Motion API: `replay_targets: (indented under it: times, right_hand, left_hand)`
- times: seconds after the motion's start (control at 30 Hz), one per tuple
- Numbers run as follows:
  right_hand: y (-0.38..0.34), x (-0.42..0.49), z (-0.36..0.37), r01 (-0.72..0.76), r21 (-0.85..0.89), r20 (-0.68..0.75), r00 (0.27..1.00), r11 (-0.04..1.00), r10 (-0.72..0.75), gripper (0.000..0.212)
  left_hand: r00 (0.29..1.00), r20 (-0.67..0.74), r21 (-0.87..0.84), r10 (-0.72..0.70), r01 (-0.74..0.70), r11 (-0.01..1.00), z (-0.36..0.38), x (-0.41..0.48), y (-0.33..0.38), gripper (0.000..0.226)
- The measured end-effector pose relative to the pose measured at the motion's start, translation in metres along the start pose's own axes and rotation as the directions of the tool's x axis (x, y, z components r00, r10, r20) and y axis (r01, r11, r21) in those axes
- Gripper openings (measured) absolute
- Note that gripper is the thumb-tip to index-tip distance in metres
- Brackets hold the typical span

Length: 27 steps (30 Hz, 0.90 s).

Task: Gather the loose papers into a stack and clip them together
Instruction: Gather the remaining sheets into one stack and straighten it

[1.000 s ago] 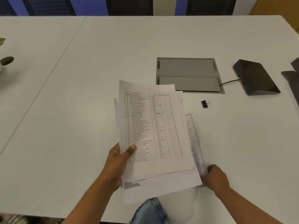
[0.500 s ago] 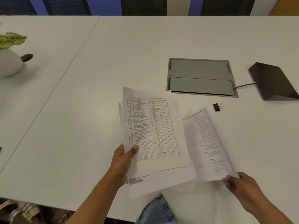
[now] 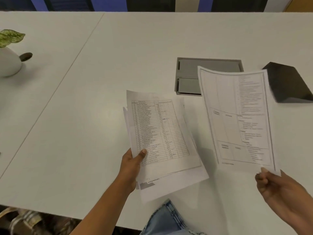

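Holding papers in both hands, the person sits at a white worktop [image 3: 84, 116], seen from the head camera, the only view.

The left hand [image 3: 131, 167] is closed on a messy stack of papers [image 3: 162, 136]. Its thumb presses on the top sheet, at about 7 o'clock on the stack. The sheets in the stack do not line up; edges stick out at the bottom and on the right side.

The right hand [image 3: 277, 185] pinches one loose sheet [image 3: 237, 116] by its bottom corner, at about 5 o'clock on the page. The sheet is lifted off the worktop and is a bit curved. It sits at 3 o'clock from the stack, close beside it but not touching.

Behind the sheet there is a grey cable box [image 3: 188, 77] set in the worktop, and a dark wedge-shaped thing [image 3: 288, 83] is at 2 o'clock. A white pot with a plant [image 3: 10, 58] is far away at 10 o'clock. No clip can be seen right now; the lifted sheet may be hiding it.

The step now looks like putting this sheet on the stack. To do it well, lay it flat on top and match the corners. Then tap the edges on the worktop so all sheets are even. After that, find the clip.
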State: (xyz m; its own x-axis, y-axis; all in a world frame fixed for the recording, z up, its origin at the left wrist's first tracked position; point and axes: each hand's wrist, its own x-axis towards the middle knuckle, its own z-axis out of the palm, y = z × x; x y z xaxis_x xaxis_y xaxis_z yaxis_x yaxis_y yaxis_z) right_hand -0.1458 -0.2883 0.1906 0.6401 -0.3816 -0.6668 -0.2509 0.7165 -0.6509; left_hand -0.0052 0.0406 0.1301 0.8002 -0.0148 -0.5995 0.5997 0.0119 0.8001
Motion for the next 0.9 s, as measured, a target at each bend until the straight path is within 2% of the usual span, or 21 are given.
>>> replay_targets:
  times: [0.13,0.27,0.43,0.53,0.63,0.7,0.77,0.83,0.9]
  right_hand:
    - [0.016,-0.016,0.031,-0.035,-0.026,0.100,0.994,0.999,0.038,0.061]
    - [0.037,-0.024,0.049,-0.087,-0.071,0.179,0.979,0.994,0.098,0.030]
    - [0.056,-0.027,0.060,-0.119,-0.198,0.161,0.975,0.973,0.152,0.027]
    - [0.057,-0.029,0.062,-0.170,-0.232,0.155,0.965,0.958,0.209,0.041]
    - [0.053,-0.037,0.060,-0.206,-0.390,0.151,0.947,0.897,0.283,0.029]
    - [0.049,-0.039,0.049,-0.139,-0.606,0.078,0.969,0.783,0.233,0.021]
    - [0.042,-0.035,0.036,-0.055,-0.719,0.014,0.996,0.693,0.093,0.015]
    - [0.034,-0.026,0.027,-0.014,-0.711,-0.031,0.999,0.703,-0.012,0.011]
    - [0.026,-0.012,0.025,0.024,-0.614,-0.051,0.996,0.789,-0.070,0.008]
  left_hand:
    - [1.000,0.029,-0.006,0.001,0.000,1.000,0.006,-0.003,0.002,0.027]
    - [0.998,0.055,0.017,0.000,-0.001,1.000,0.013,-0.008,0.005,0.027]
    - [0.992,0.125,-0.039,-0.018,0.023,0.999,0.022,-0.020,0.015,0.020]
    - [0.987,0.161,-0.011,-0.002,0.003,1.000,0.026,-0.027,0.021,0.019]
    - [0.985,0.170,-0.003,-0.010,0.011,1.000,0.025,-0.031,0.025,0.031]
    - [0.985,0.171,-0.003,-0.005,0.006,1.000,0.022,-0.032,0.028,0.032]
    - [0.983,0.183,-0.008,-0.005,0.007,1.000,0.019,-0.034,0.030,0.035]
    - [0.981,0.195,-0.003,-0.004,0.005,1.000,0.018,-0.036,0.030,0.040]
    - [0.979,0.202,0.006,-0.004,0.002,1.000,0.018,-0.039,0.032,0.041]
